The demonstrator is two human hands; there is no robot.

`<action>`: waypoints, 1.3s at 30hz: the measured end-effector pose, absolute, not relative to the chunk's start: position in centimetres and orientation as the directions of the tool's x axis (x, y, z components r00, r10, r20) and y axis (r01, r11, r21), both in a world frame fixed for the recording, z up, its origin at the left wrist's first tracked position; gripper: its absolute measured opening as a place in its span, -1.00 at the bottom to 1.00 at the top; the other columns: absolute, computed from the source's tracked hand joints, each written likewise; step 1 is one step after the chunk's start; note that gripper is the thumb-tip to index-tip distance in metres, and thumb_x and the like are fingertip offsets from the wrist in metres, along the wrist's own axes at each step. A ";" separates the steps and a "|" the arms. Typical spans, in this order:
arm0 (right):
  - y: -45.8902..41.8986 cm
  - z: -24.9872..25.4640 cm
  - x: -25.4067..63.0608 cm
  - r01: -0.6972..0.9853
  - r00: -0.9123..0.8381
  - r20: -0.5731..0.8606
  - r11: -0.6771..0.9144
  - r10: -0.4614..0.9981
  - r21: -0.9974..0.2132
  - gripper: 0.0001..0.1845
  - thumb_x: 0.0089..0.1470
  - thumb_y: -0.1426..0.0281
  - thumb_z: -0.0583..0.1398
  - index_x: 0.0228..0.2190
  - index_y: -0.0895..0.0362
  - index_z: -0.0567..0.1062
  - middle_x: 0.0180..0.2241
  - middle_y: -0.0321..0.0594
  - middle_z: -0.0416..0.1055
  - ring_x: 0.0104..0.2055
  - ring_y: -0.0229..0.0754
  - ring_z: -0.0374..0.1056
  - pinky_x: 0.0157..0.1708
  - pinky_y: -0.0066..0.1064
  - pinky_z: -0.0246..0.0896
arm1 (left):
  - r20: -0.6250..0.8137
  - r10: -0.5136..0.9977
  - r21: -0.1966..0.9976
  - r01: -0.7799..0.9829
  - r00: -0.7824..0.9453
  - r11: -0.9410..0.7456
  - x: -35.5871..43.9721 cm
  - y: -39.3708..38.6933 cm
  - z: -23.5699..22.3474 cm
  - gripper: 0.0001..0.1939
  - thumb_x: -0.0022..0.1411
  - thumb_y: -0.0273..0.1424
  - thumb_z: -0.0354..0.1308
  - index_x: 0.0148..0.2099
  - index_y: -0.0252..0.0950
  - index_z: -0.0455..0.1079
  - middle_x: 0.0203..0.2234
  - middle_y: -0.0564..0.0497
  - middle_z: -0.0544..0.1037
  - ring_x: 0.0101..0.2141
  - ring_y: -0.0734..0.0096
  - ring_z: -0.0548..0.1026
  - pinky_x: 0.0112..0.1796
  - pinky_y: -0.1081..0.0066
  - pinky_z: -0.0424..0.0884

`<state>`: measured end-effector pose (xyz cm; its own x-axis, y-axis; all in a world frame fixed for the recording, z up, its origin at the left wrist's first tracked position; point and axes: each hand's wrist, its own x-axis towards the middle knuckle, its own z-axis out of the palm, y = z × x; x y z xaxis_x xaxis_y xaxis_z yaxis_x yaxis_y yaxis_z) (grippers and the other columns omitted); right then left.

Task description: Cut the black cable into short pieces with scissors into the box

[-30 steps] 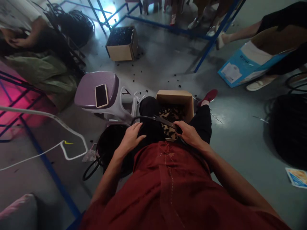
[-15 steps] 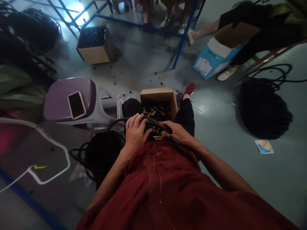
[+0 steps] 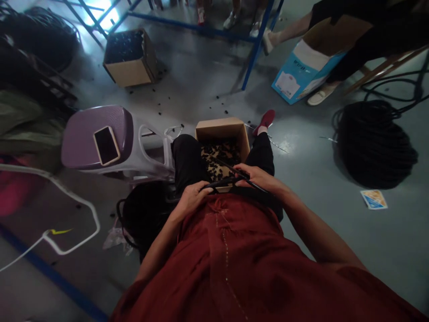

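My left hand is closed on a black cord, thumb on top, just above my lap. The cord runs across to my right hand, which is also closed round it. From the right hand a thin, dark, straight piece points up and left over the box; whether it is a blade or more cord I cannot tell. Below the hands, between my knees, an open cardboard box holds many small black pieces scattered over its bottom.
At left stands a purple stool with a phone on it. A black cord bundle lies by my left leg, another coil at right. Beyond are a filled box, a blue-white box and a blue frame.
My left hand has moved down and toward my lap, its fingers closing on the cord. The right hand has shifted slightly right. The thin dark piece now stands apart from the cord, uncovering the box's contents.
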<state>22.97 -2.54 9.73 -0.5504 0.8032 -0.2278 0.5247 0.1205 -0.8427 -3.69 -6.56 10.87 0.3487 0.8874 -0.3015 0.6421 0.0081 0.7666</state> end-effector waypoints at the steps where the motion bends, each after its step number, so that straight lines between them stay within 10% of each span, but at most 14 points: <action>1: -2.3 9.5 23.2 0.523 -0.560 -0.241 0.113 0.792 -0.845 -0.52 -0.10 0.31 0.19 -0.08 0.06 0.31 -0.23 -0.25 0.41 -0.23 -0.15 0.33 -0.22 -0.31 0.22 | -0.313 0.900 0.777 0.627 0.305 0.057 -4.2 -6.6 10.9 -0.67 0.19 -0.22 -0.06 -0.17 -0.30 0.40 -0.45 0.05 0.49 -0.41 0.46 0.41 -0.34 0.50 0.29; 11: -2.4 10.1 23.5 0.203 -0.462 -0.269 -0.195 0.845 -0.960 -0.56 -0.13 0.28 0.20 -0.17 0.10 0.26 -0.32 -0.28 0.32 -0.53 -0.35 0.25 -0.45 -0.42 0.25 | -0.415 0.780 0.780 0.624 0.469 0.040 -7.1 -5.8 10.8 -0.66 0.18 -0.25 -0.07 -0.10 -0.29 0.37 -0.24 0.00 0.49 -0.22 0.39 0.42 -0.15 0.42 0.29; 16: -1.7 10.8 22.1 0.347 -0.540 -0.258 -0.067 0.801 -0.935 -0.59 -0.14 0.30 0.21 -0.20 0.12 0.30 -0.32 -0.28 0.34 -0.38 -0.28 0.29 -0.36 -0.42 0.24 | -0.284 0.710 0.842 0.521 0.644 -0.136 -2.7 -4.3 12.7 -0.54 0.13 -0.24 0.05 0.07 -0.24 0.26 -0.01 -0.06 0.38 -0.03 0.30 0.33 -0.01 0.36 0.20; 20: -0.8 10.0 20.9 0.386 -0.570 -0.197 0.048 0.798 -0.921 -0.56 -0.09 0.27 0.18 -0.13 0.11 0.29 -0.27 -0.27 0.36 -0.24 -0.21 0.30 -0.24 -0.37 0.22 | -0.301 0.742 0.910 0.414 0.598 0.035 0.7 -3.0 11.4 -0.63 0.18 -0.26 -0.02 -0.04 -0.32 0.35 -0.26 -0.05 0.49 -0.31 0.41 0.42 -0.28 0.46 0.31; 26: -1.6 5.6 22.5 0.430 -0.170 -0.182 -0.093 0.968 -0.898 -0.51 -0.07 0.19 0.16 -0.09 0.10 0.24 -0.29 -0.23 0.35 -0.28 -0.20 0.32 -0.26 -0.35 0.24 | -0.369 0.873 0.929 0.145 0.319 0.339 1.1 -3.0 7.0 -0.60 0.19 -0.22 -0.05 -0.06 -0.38 0.34 -0.56 0.09 0.37 -0.62 0.65 0.21 -0.58 0.58 0.13; 39: -7.8 2.6 22.6 0.544 -0.238 -0.451 -0.266 0.860 -0.796 -0.46 -0.01 0.11 0.09 -0.03 0.10 0.25 -0.17 -0.14 0.37 -0.15 -0.14 0.31 -0.17 -0.30 0.20 | -0.052 0.962 0.888 0.452 0.270 -0.079 -1.0 -1.7 5.8 -0.63 0.26 -0.29 -0.12 -0.03 -0.35 0.37 -0.41 0.01 0.48 -0.38 0.50 0.41 -0.27 0.50 0.30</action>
